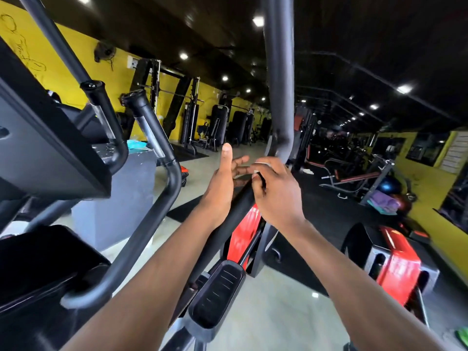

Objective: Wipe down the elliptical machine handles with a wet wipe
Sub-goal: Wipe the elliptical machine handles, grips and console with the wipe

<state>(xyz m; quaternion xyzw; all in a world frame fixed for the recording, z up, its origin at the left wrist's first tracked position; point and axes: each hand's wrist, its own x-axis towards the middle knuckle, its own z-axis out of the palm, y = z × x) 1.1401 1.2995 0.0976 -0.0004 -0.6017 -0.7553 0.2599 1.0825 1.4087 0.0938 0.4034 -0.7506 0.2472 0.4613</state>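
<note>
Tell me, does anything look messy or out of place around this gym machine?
A crumpled teal cloth lies on the grey ledge beside wet spots, a green item sits on the floor, and rolled mats are heaped by the bench.

the pale glossy floor [278, 317] carries the elliptical machine, its black pedal [215, 297] low in front. dark rubber mats [336, 211] lie across the floor farther back, with weight benches [354, 178] standing on them. a green item [462, 336] lies at the right edge.
</note>
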